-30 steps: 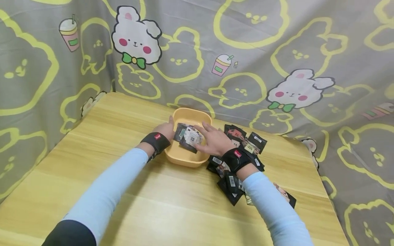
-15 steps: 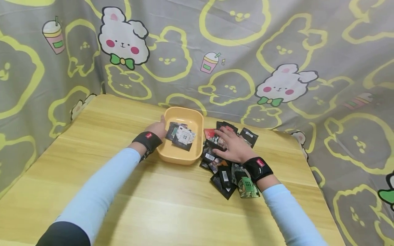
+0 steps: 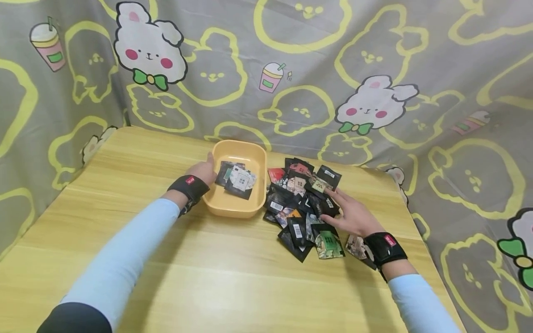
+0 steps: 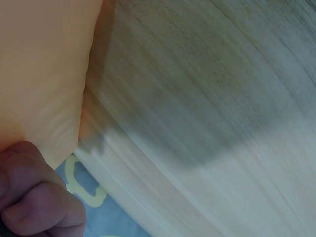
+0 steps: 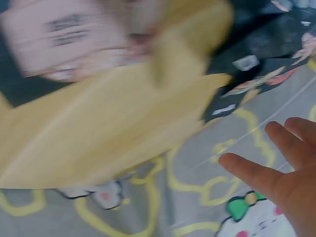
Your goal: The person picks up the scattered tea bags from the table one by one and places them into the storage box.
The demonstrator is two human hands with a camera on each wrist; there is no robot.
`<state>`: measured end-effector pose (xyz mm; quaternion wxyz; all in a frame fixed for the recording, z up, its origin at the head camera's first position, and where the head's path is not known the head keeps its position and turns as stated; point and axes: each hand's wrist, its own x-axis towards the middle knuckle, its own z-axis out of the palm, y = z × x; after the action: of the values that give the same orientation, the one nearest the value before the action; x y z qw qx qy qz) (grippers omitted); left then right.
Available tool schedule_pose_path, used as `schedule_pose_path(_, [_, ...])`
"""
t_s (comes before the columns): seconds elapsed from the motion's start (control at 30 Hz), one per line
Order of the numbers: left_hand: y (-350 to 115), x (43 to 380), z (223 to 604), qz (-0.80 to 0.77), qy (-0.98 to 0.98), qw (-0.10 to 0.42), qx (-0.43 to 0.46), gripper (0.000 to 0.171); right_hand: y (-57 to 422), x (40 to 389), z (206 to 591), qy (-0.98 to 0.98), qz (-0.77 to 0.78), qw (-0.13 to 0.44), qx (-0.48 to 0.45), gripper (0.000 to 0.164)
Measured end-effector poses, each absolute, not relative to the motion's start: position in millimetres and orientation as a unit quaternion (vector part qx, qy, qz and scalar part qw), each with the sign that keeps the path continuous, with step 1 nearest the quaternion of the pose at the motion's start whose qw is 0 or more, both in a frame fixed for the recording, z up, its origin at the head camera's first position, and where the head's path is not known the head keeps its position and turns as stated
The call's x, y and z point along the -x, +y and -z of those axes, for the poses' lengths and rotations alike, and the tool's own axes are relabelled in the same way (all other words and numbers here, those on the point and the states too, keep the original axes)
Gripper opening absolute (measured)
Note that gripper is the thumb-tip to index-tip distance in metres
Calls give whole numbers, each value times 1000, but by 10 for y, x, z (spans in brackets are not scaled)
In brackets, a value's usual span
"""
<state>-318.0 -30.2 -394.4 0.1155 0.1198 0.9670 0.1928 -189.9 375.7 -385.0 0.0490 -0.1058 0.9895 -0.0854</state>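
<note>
A yellow plastic basin (image 3: 216,206) sits toward the back of the wooden table, holding a few flat sachets (image 3: 241,182). My left hand (image 3: 201,172) holds its left side. In the left wrist view, curled fingers (image 4: 44,205) lie against the basin's outer wall (image 4: 44,64). To the basin's right spreads a loose pile of small black printed sachets (image 3: 297,203), with a green-printed sachet (image 3: 329,243) in front. Over the pile's right edge, my right hand (image 3: 353,216) has its fingers spread and holds nothing; fingertip contact cannot be told.
A separate sachet (image 3: 357,247) lies partly hidden by the right wrist strap (image 3: 385,247). Grey cartoon-print curtain (image 3: 225,92) hangs around the back and sides of the wooden table (image 3: 208,277), close behind the basin.
My right hand has moved from over the basin, across the pile, to its right edge. The left hand stays on the basin. The head view has shifted slightly.
</note>
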Motion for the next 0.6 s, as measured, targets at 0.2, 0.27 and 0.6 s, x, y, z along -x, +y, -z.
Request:
schedule_pose_path(0.2, [-318, 3191, 3939, -189, 967, 119, -122, 73, 4014, 1620, 3988, 990, 101, 62, 82, 81])
schedule_pose_path(0.27, [-322, 3209, 3947, -186, 968, 117, -124, 73, 4092, 1531, 4038, 989, 107, 64, 78, 81])
schedule_pose_path(0.6, [-312, 3287, 4020, -181, 968, 108, -134, 71, 4447, 1218, 4249, 988, 114, 80, 65, 81])
